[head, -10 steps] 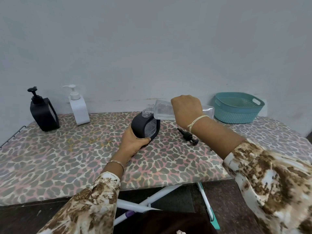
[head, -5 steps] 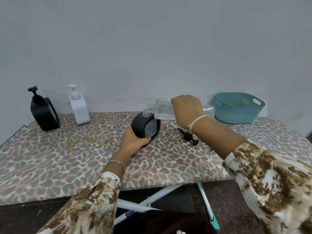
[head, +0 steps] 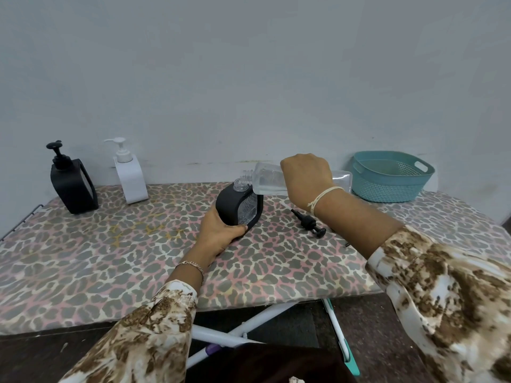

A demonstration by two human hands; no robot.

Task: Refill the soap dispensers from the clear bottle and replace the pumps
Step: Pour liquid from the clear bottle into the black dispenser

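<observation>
– Board (head: 83, 258), leopard cover, filling the lower half of the frame. Anything on it bigger than the basket?

– No. Basket (head: 387, 186) at right centre, against the wall. Then black dispenser (head: 73, 186) and white dispenser (head: 130, 178) at left centre, both upright, pumps on, well apart from the hands.

– And the open dispenser (head: 229, 205)?

– Centre frame, standing on the board, pump off, bare neck pointing up. Left hand (head: 218, 239) just below it, palm against the near wall, thumb curled across the lower front, other fingers hidden behind.

– Bottle (head: 266, 179)?

– In the air just right of that neck, long axis nearly level, running right to left, mouth tipped slightly down. Right hand (head: 305, 175) wrapped over its middle from above, knuckles to the camera, fingers curled round the far side, out of sight.

– Key relation for the pour?

– Mouth left of the right hand, neck just under the mouth, close; contact not discernible. By judgement, more tilt down-left needed, with no drift sideways, or spill onto the cover.

– Pump (head: 307, 222)?

– Lying on the board right of centre, below the right wrist, nearer that hand than the left. Tube partly hidden behind the forearm.

– Hard to make out?

– Liquid level in the bottle and any stream at the mouth: too clear, too small to tell.
</observation>
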